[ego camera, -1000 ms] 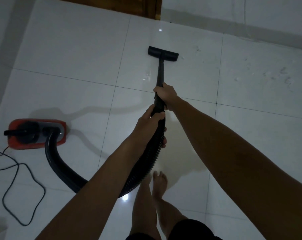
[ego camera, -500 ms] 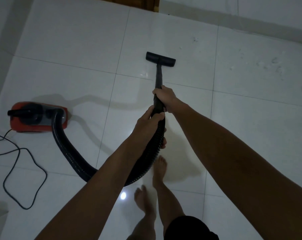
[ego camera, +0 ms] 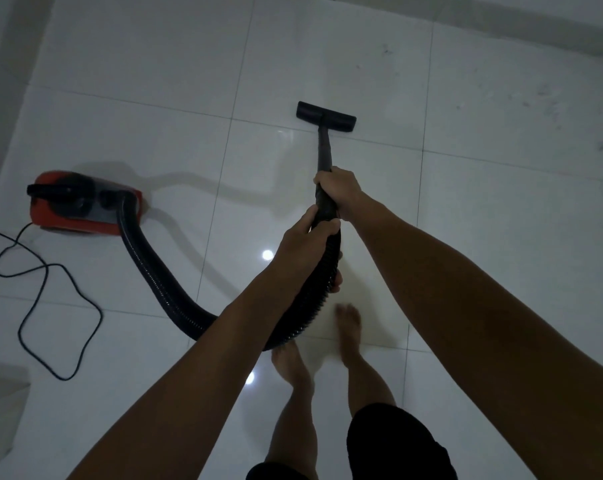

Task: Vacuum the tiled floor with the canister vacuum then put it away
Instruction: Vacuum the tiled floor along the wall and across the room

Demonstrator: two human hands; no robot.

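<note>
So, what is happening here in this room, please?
A barefoot person is vacuuming a white tiled floor. The right hand grips the black wand, and the left hand holds the ribbed hose just behind it. The floor nozzle lies flat on a tile. The red canister sits to the left, its cord looped beside it.

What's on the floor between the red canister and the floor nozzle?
Head view: bare white tile between the canister and floor nozzle, only grout lines and the hose's shadow.
</note>
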